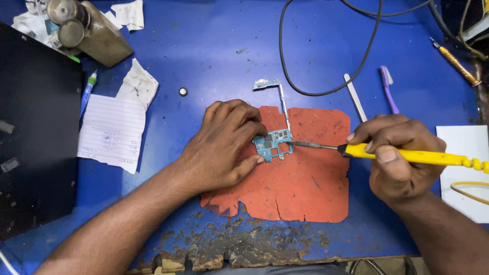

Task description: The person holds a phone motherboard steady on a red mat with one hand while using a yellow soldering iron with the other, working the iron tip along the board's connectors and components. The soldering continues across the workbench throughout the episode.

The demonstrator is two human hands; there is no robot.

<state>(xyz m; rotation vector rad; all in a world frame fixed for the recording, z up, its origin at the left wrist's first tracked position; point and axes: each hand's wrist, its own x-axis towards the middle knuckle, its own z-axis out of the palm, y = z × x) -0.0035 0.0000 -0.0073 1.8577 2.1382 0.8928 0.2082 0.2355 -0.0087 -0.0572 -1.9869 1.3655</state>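
1. Head view: your left hand (224, 147) lies palm-down on the orange mat (300, 188), fingers curled, thumb and fingertips pinning the left edge of the small circuit board (274, 143).
2. Your right hand (397, 158) is closed around the yellow soldering iron (412, 155), gripped like a pen, its dark tip touching the board's right edge, just beyond your left fingertips.
3. Keep those fingertips on the board's margin, away from the tip; judged from this frame, they sit close to it.
4. Brace your right wrist on the blue worktop (214, 56) so the tip stays steady.
5. The board's thin metal strip (281, 102) runs away from your left hand; avoid leaning on it.
6. A purple brush (389, 89) and a white tool (355, 97) lie just past your right knuckles.
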